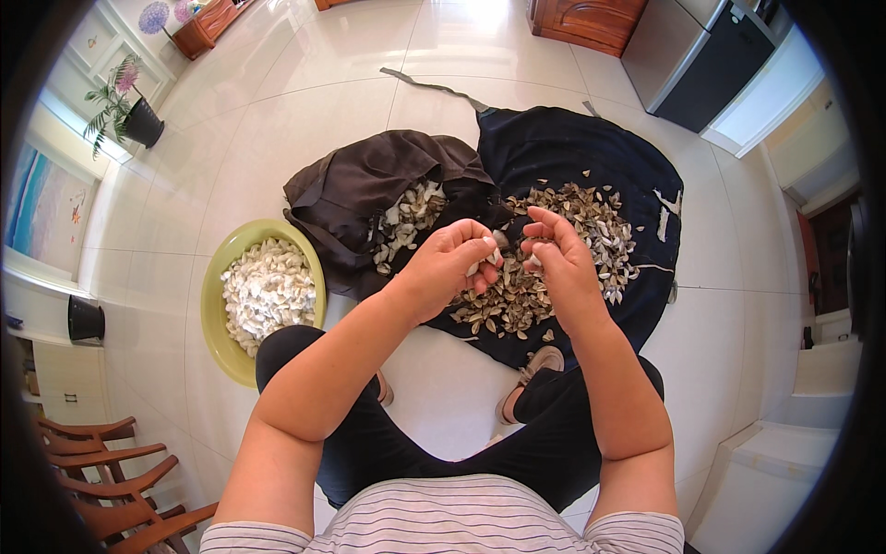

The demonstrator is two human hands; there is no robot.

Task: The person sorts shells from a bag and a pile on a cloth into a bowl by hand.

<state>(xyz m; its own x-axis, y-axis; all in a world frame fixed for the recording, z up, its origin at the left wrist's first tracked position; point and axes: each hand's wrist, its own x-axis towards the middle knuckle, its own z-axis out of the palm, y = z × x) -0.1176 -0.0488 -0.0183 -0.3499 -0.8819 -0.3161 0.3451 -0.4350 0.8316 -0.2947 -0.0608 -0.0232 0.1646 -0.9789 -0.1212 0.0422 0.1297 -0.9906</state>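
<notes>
My left hand (453,260) is closed around white cotton tufts (493,256), with the thumb pressed over the fingers. Just to its right, my right hand (564,266) has bent fingers and a small white tuft (535,260) at the thumb tip. The two hands are apart. Below them, a heap of dry brown boll husks (516,298) is spread on a dark cloth (574,142). Beside it lies an open brown fabric bag (387,163), with cotton bolls (410,215) showing white fibre at its mouth.
A yellow-green basin (216,332) of white cotton (270,294) stands by my left knee. My shoe (543,363) touches the cloth's near edge. Wooden chairs (118,478) are at lower left, a potted plant (142,121) at upper left, a refrigerator (692,62) at upper right.
</notes>
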